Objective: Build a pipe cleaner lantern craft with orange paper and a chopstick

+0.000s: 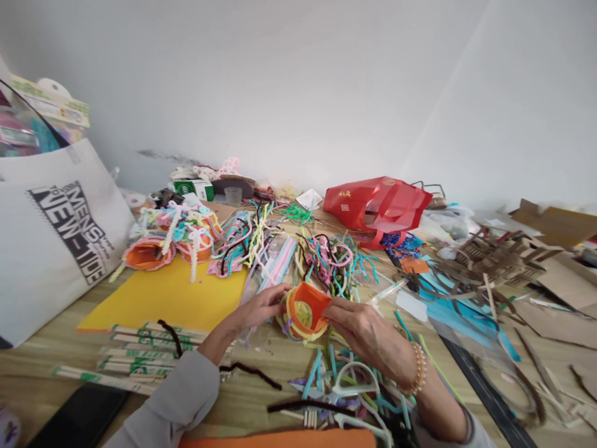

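Between both hands is a small orange basket, rimmed and wrapped with fuzzy yellow and purple pipe cleaners, tilted so its hollow inside faces me. My left hand holds its left side, the fingertips partly hidden behind it. On the right, my right hand pinches the orange wall between thumb and fingers. Just below the basket lie white-handled scissors among cut pipe cleaners. Behind it are heaps of colourful pipe cleaners. Similar orange baskets with pipe-cleaner trim stand at the left.
A yellow sheet and paper-wrapped chopsticks lie to the left, near a black phone and a large white bag. A red bag rests by the wall. Brown woven strips clutter the right; an orange sheet sits in front.
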Demonstrator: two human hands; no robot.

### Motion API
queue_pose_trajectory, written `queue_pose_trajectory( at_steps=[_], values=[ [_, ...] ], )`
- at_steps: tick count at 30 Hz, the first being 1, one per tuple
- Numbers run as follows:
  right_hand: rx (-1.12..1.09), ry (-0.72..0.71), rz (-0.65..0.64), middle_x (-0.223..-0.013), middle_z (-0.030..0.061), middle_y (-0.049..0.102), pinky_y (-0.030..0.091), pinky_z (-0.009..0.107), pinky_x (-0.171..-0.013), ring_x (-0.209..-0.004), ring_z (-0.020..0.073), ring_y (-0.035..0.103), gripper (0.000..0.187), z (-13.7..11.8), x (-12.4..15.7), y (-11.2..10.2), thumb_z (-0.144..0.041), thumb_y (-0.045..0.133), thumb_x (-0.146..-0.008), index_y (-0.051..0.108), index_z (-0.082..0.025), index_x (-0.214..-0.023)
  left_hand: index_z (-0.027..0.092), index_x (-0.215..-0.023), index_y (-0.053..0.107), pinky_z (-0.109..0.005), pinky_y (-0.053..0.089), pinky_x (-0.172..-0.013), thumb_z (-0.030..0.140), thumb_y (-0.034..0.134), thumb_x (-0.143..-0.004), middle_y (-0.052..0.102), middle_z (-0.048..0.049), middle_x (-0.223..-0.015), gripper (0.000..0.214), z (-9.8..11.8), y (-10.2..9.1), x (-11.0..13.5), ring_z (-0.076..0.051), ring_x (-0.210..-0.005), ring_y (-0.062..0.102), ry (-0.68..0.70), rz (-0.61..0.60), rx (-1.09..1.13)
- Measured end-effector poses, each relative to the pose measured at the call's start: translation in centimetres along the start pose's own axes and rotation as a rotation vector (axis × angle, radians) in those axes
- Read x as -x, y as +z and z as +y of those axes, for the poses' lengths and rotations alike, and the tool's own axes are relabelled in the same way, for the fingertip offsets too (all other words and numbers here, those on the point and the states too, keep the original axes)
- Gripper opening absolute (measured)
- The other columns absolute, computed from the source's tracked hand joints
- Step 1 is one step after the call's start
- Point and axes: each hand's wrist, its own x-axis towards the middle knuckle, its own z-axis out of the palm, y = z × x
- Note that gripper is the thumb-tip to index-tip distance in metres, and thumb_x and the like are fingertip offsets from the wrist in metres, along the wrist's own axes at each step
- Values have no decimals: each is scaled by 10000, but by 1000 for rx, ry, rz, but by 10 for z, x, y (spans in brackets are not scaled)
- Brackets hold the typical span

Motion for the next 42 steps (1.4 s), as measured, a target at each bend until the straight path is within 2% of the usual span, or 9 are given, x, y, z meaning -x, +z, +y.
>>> queue_pose_trajectory(
  at_steps=[9, 16, 22, 29, 35, 40, 42],
  values=[
    [52, 13, -3, -904, 48, 640, 494, 232, -723, -800, 152, 642, 263, -4, -1, 0, -100, 391, -935, 625, -209, -988, 174, -1149, 629, -372, 395, -980, 514, 693, -748, 636, -89, -1166, 529, 7, 6, -3, -267, -1088, 554, 38, 44, -63],
    [50, -45, 12, -945, 60, 634, 483, 237, -749, -838, 155, 631, 234, 1, -2, 11, -113, 396, -952, 612, -192, -992, 160, -1175, 605, -377, 403, -983, 388, 678, -787, 623, -101, -1191, 456, 1, 4, -1, -271, -1107, 545, 31, 93, -161],
    [-11, -64, 19, -956, 62, 630, 477, 240, -757, -838, 154, 625, 221, 4, -3, 14, -118, 395, -959, 605, -181, -983, 192, -1317, 472, -430, 378, -1031, 309, 687, -776, 555, -114, -1303, 594, -3, 0, 3, -286, -1210, 501, 26, -37, -43],
    [17, -24, 18, -906, 43, 613, 467, 230, -715, -789, 140, 606, 224, 7, -4, 15, -99, 383, -954, 593, -176, -949, 207, -1438, 294, -428, 338, -1082, 252, 741, -699, 478, -123, -1399, 865, -4, -8, 10, -310, -1299, 430, 49, -116, -242],
    [130, -25, 18, -923, 51, 608, 473, 245, -753, -839, 152, 596, 181, 6, -6, 22, -89, 413, -938, 563, -176, -885, 207, -1423, 280, -440, 344, -1082, 364, 842, -589, 452, -136, -1416, 1017, 5, -4, 10, -318, -1308, 422, 54, -89, -268],
    [219, -52, 8, -898, 45, 605, 467, 249, -736, -817, 156, 585, 167, 1, -9, 23, -78, 438, -923, 556, -175, -856, 209, -1400, 333, -440, 376, -1056, 382, 810, -645, 492, -128, -1377, 911, 5, -1, 7, -307, -1261, 474, 32, -44, -249],
    [210, -68, 9, -911, 43, 606, 464, 245, -732, -818, 151, 581, 172, 0, -10, 24, -69, 433, -920, 558, -175, -871, 206, -1387, 365, -440, 385, -1048, 365, 823, -628, 517, -124, -1348, 902, 4, -2, 7, -314, -1250, 480, 29, -29, -257]
  ],
)
